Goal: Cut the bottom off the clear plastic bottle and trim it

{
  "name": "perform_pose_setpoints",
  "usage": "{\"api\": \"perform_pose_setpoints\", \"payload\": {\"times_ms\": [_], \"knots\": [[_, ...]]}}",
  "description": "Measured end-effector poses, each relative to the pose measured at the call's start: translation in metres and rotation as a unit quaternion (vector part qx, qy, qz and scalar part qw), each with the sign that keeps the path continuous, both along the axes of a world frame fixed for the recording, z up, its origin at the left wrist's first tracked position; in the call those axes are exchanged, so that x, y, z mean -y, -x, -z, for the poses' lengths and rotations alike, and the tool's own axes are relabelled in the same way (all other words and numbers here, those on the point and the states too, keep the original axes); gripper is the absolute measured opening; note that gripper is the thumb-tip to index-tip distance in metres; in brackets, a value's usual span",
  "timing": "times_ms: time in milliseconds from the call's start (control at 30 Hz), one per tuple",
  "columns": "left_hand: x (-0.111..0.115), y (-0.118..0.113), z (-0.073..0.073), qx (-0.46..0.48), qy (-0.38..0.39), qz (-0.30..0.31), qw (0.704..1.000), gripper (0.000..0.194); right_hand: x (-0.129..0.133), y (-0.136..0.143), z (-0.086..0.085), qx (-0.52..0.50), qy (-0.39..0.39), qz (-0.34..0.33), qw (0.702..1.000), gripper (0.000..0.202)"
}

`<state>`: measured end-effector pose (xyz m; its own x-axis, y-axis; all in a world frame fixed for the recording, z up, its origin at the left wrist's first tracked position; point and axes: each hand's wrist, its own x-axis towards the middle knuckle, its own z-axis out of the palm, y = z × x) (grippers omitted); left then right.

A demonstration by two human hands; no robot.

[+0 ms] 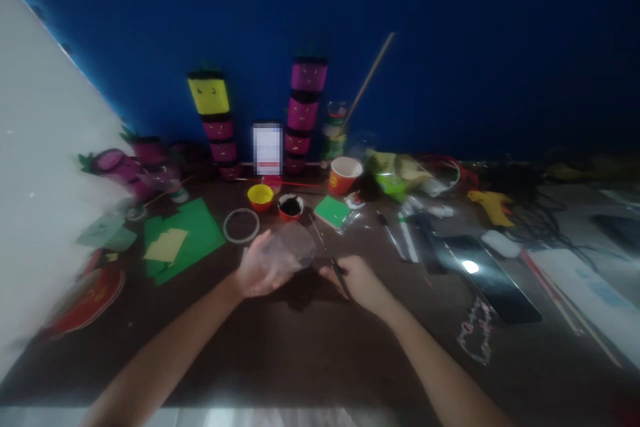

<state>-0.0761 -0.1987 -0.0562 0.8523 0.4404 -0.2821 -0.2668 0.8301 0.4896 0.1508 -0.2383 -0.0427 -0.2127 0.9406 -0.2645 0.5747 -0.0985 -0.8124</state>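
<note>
My left hand (256, 275) is wrapped round a clear plastic cup (296, 245), tipped on its side over the table. My right hand (363, 285) grips a slim dark pen-like tool (341, 276); blur hides its exact kind. A small gap lies between that tool and the cup. Just beyond the hands stand a yellow-filled cup (261, 196) and a small cup with dark contents (291, 207). A clear round ring or lid (241, 225) lies beside my left hand, and a thin brush-like stick (317, 229) lies beyond my right.
Green sheets (197, 247) lie at the left. Two towers of decorated purple blocks (303, 112) rise at the back, near a red paper cup (344, 177). Rightward are a dark tablet or phone (495, 280), a yellow glue gun (493, 207) and a beaded string (477, 333).
</note>
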Motion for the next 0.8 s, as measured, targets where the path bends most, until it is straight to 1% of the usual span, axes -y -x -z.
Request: {"api": "perform_pose_setpoints", "payload": {"times_ms": [67, 167, 200, 267, 333, 433, 600, 800], "knots": [[0.003, 0.000, -0.001, -0.004, -0.020, -0.091, 0.996, 0.066, 0.001, 0.000, -0.003, -0.030, 0.002, 0.028, 0.999, 0.055], [0.007, -0.003, -0.001, -0.018, -0.089, -0.235, 0.968, 0.059, 0.001, -0.001, -0.012, -0.086, -0.033, 0.074, 0.993, 0.058], [0.008, -0.005, -0.002, -0.026, -0.119, -0.270, 0.955, 0.059, 0.001, -0.001, -0.014, -0.097, -0.049, 0.087, 0.990, 0.059], [0.010, -0.011, -0.001, -0.048, -0.170, -0.314, 0.933, 0.062, 0.001, 0.000, -0.018, -0.111, -0.079, 0.107, 0.985, 0.059], [0.012, -0.017, 0.000, -0.083, -0.202, -0.334, 0.917, 0.063, 0.001, 0.002, -0.019, -0.120, -0.090, 0.112, 0.982, 0.057], [0.016, -0.023, 0.004, -0.128, -0.223, -0.339, 0.905, 0.061, 0.002, 0.005, -0.017, -0.129, -0.082, 0.098, 0.983, 0.053], [0.019, -0.027, 0.004, -0.123, -0.206, -0.342, 0.909, 0.058, 0.004, 0.008, -0.009, -0.113, -0.053, 0.060, 0.990, 0.048], [0.017, -0.027, 0.004, -0.132, -0.200, -0.360, 0.902, 0.057, 0.003, 0.008, -0.008, -0.128, -0.024, 0.071, 0.989, 0.044]]}}
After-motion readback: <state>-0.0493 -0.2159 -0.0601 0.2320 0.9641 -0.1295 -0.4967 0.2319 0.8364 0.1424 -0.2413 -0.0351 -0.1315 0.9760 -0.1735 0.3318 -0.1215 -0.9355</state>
